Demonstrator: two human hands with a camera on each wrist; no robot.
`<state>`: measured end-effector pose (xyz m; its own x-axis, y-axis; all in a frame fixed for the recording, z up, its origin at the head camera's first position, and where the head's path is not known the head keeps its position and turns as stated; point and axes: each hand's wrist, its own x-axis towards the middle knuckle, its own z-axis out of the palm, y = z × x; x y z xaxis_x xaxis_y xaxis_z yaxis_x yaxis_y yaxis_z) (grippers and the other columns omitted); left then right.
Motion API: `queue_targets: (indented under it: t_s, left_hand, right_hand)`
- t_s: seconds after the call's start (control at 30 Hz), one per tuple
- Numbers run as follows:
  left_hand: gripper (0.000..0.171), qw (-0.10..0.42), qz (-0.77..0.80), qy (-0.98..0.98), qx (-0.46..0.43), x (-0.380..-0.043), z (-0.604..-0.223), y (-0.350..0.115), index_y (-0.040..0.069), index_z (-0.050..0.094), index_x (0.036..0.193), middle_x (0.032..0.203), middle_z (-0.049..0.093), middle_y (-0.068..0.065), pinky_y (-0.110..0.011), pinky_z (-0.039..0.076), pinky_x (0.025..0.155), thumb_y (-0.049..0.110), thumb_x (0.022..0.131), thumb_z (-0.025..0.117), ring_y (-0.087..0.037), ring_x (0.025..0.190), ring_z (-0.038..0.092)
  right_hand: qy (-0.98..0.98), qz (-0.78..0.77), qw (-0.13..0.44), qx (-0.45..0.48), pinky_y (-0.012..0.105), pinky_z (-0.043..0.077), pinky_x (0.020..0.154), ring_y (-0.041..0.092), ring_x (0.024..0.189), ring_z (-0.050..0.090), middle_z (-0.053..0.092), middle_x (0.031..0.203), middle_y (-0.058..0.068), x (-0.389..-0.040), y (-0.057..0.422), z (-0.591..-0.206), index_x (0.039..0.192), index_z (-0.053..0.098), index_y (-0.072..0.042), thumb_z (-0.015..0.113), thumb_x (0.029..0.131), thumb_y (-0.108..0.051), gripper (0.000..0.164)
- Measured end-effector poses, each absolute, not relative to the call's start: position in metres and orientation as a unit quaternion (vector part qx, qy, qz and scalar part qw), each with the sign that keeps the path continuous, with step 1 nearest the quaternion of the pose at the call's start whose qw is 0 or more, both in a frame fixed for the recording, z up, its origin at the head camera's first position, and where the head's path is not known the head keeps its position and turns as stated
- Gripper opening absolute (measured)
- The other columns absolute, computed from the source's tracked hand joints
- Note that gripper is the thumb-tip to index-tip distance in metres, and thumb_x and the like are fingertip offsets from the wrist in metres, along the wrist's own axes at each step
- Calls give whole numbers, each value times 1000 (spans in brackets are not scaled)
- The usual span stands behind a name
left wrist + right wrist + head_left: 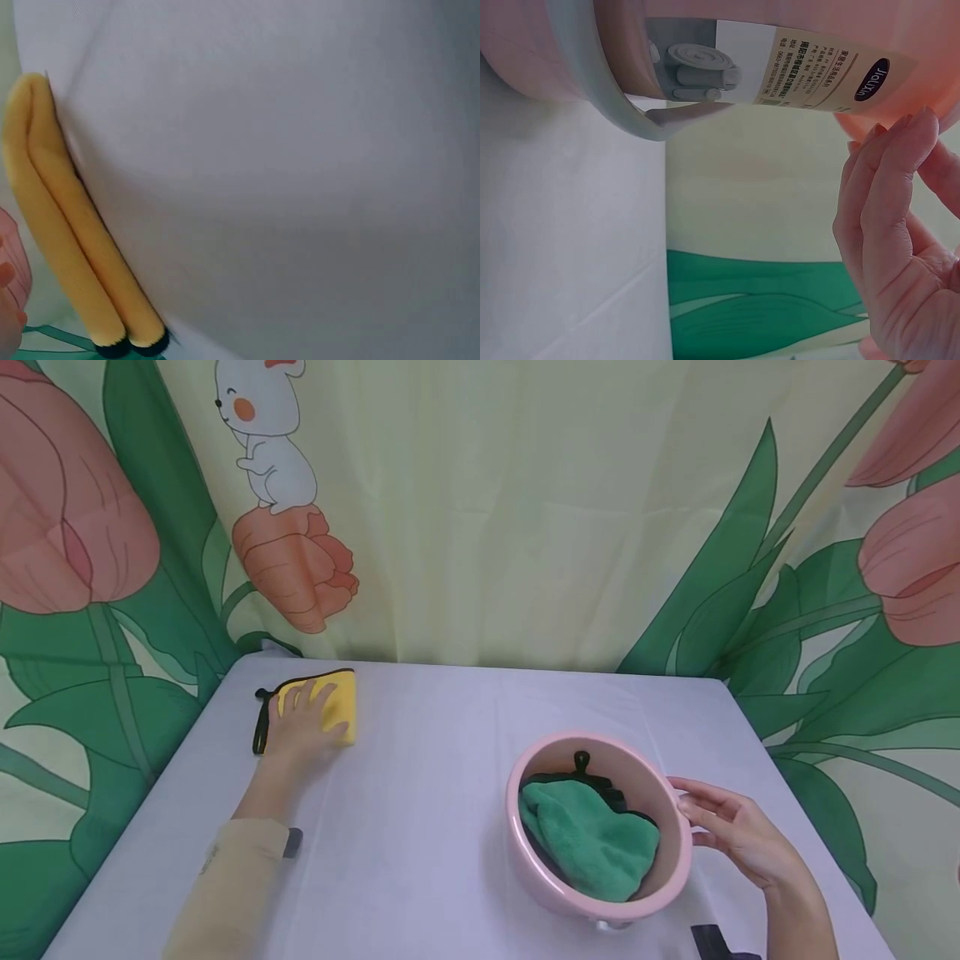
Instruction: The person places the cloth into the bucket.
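My left hand (302, 722) rests on a folded yellow cloth (342, 702) with black edging and a black loop, at the far left of the table. Its fingers are spread over the top. In the left wrist view the cloth (75, 240) shows its two thick folded layers, with fingertips at the left edge. My right hand (742, 831) is at the right side of a pink bucket (681, 868), loosely extended fingertips touching the outer wall near the rim. A green cloth (588, 839) with dark edging and a loop lies inside the bucket.
A white cloth covers the table (420, 827). Behind it hangs a curtain (510, 527) printed with tulips, leaves and a rabbit on a carrot. The bucket has a printed label (832, 71) and a pale handle (607, 82) low on its side.
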<state>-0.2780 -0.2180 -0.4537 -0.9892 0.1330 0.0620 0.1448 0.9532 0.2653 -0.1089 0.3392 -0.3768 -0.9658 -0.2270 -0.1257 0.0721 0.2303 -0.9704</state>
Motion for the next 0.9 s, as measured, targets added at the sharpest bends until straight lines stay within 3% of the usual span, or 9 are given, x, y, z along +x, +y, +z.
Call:
queue_targets:
  t_s: [0.27, 0.53, 0.9]
  left_hand:
    - [77, -29, -134, -989, -58, -281, -466, -235, 10, 25, 139, 141, 18, -26, -65, -5, 98, 53, 82, 54, -47, 127, 10]
    - [79, -75, -147, -984, -65, -278, -467, -243, 7, 23, 140, 140, 18, -29, -66, -4, 97, 52, 83, 53, -49, 126, 11]
    - [71, -71, -144, -985, -67, -282, -468, -242, 6, 31, 138, 135, 27, -26, -65, 5, 96, 43, 82, 54, -47, 123, 18]
  right_hand:
    - [779, -614, 121, -48, 31, 53, 68, 9, 86, 62, 65, 97, -5, -110, 339, -377, 116, 58, -31, 45, 94, -4, 38]
    - [780, -613, 121, -41, 31, 53, 68, 9, 85, 62, 66, 96, -5, -109, 339, -377, 113, 58, -35, 45, 93, -5, 38]
    - [773, -622, 119, -45, 31, 53, 68, 9, 86, 62, 65, 97, -5, -109, 339, -378, 116, 58, -31, 45, 93, -4, 38]
